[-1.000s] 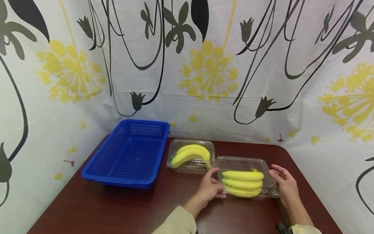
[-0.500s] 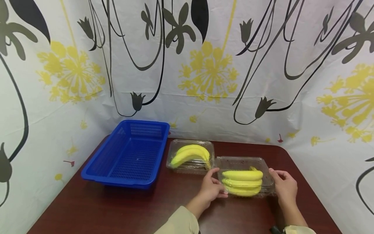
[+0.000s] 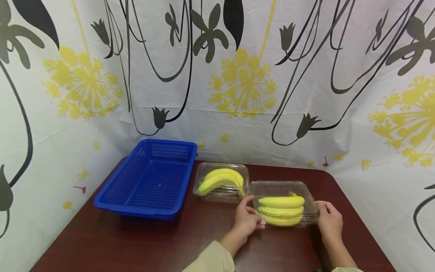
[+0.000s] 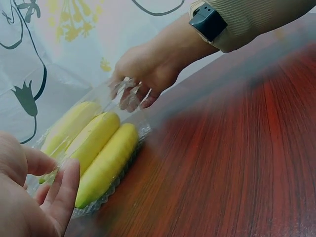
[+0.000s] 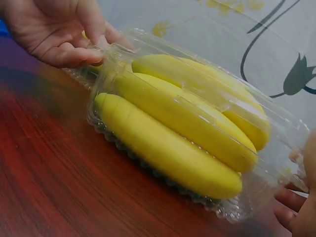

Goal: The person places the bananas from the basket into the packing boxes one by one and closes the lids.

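A clear plastic clamshell box (image 3: 276, 186) with several yellow bananas (image 3: 281, 203) inside lies on the table. My left hand (image 3: 245, 220) pinches its left edge between thumb and fingers. At the opposite end, my right hand (image 3: 330, 223) grips the right edge. In the left wrist view the plastic shows between the fingertips of the left hand (image 4: 29, 190). The right wrist view shows the bananas (image 5: 170, 143) side by side under the lid; part of the right hand (image 5: 301, 197) is cut off by the frame.
Behind and left stands a second clear plastic box (image 3: 204, 168), holding more bananas (image 3: 222, 180). A blue plastic basket (image 3: 159, 166) sits at the table's left. A patterned curtain (image 3: 238, 136) hangs behind the dark red table (image 3: 190, 241).
My right hand has moved slightly left and closed onto the box's right edge. The right side of the lid now sits lower and closer to the bananas. The left hand has barely moved.
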The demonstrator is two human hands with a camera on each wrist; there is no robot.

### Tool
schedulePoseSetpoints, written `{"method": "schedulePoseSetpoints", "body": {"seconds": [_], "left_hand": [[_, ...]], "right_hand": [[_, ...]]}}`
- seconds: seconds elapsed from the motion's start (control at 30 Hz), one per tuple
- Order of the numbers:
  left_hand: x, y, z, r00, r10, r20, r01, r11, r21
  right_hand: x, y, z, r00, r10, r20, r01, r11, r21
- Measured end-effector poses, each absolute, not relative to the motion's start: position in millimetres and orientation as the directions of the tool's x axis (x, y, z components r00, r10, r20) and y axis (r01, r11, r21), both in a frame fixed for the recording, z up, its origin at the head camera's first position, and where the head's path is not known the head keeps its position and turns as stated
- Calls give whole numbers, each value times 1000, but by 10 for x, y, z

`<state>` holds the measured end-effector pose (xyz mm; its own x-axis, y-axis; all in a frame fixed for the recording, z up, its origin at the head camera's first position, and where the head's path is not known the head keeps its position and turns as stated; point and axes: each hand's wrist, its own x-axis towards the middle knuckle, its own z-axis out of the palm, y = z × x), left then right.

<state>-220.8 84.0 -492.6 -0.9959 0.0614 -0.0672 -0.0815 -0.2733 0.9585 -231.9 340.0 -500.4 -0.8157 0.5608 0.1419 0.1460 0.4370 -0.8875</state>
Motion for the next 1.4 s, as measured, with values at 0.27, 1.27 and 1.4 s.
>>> {"method": "schedulePoseSetpoints", "body": {"seconds": [0.27,1.27,1.4], "left_hand": [[-2207,871,-4876,-997,-2,-83,-79,-262,962],[-2276,900,-4985,-1000,10,-28,-29,-257,966],[-2389,957,-5216,-999,-12,-33,-29,-249,968]], "right_hand": [[-2189,3313,-4911,-884,445,141,98,472,-876],[-2194,3428,-4933,-967,247,68,-58,47,-997],[-2149,3462,-4906,-990,112,86,-93,-59,-994]]}}
